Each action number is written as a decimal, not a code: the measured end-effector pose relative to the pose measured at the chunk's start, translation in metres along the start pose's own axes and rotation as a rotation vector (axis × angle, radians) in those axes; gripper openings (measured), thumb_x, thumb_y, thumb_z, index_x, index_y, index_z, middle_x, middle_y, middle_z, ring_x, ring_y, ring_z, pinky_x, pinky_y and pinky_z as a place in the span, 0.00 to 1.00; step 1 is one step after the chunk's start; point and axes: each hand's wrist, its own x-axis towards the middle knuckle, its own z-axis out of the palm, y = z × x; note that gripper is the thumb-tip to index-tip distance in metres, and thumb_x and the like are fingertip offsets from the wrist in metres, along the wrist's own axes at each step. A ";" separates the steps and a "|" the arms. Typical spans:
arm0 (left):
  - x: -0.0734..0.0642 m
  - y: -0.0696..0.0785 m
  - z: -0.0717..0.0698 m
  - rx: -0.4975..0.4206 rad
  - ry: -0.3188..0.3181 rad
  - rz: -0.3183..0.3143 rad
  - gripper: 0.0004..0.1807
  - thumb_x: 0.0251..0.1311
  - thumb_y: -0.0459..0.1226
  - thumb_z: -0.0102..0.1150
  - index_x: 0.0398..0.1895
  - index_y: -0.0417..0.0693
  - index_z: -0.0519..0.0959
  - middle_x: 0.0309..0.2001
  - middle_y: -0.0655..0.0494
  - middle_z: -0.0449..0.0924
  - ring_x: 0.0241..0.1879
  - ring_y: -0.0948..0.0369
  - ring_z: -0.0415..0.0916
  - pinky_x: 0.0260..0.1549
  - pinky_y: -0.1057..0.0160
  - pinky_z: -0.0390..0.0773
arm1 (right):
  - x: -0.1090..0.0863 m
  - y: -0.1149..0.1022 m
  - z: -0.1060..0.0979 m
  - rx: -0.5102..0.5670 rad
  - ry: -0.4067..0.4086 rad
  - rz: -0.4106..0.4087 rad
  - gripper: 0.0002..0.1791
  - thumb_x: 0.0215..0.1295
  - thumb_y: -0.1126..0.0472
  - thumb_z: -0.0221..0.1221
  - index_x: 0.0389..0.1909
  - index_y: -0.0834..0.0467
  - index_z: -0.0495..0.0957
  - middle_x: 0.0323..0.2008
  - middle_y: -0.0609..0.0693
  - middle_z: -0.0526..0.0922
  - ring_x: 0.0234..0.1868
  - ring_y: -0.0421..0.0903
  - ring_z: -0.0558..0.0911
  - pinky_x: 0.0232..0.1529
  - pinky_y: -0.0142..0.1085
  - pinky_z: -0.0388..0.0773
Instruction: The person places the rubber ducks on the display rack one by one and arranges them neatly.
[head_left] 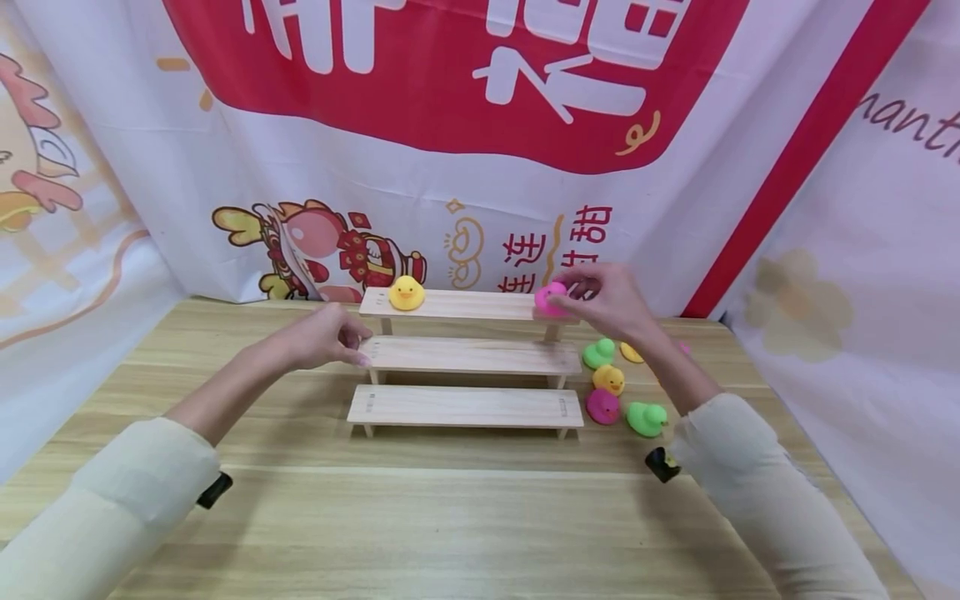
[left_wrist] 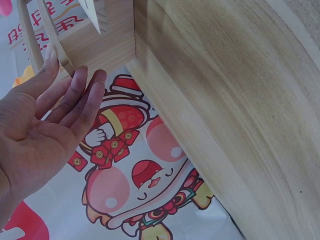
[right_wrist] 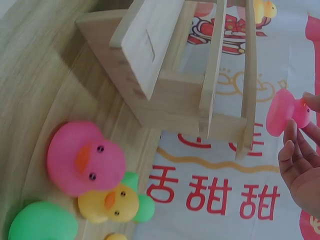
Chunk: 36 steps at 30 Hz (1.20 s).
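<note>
A three-tier wooden display stand point(head_left: 465, 354) rises in steps on the table. At its left end my left hand point(head_left: 330, 337) pinches the edge of the middle shelf between thumb and fingers. My right hand point(head_left: 611, 300) holds a pink rubber duck point(right_wrist: 285, 112) between thumb and fingertips, just above the right end of the top shelf point(head_left: 480, 305). In the right wrist view a narrow gap shows between the duck's base and that shelf. A yellow rubber duck point(head_left: 407, 293) sits near the left end of the top shelf.
Several rubber ducks stand on the table right of the stand, among them a magenta duck point(head_left: 603, 407), a yellow duck point(head_left: 608, 380) and a green duck point(head_left: 647, 419). My right forearm partly hides others. A printed cloth point(head_left: 420, 133) hangs close behind the stand.
</note>
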 end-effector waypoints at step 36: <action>0.002 0.004 0.000 0.006 -0.022 -0.039 0.19 0.60 0.32 0.74 0.50 0.28 0.85 0.22 0.55 0.73 0.25 0.60 0.66 0.24 0.66 0.66 | 0.041 -0.032 0.050 0.032 -0.057 -0.193 0.15 0.63 0.64 0.73 0.49 0.66 0.88 0.37 0.58 0.89 0.34 0.50 0.84 0.35 0.34 0.80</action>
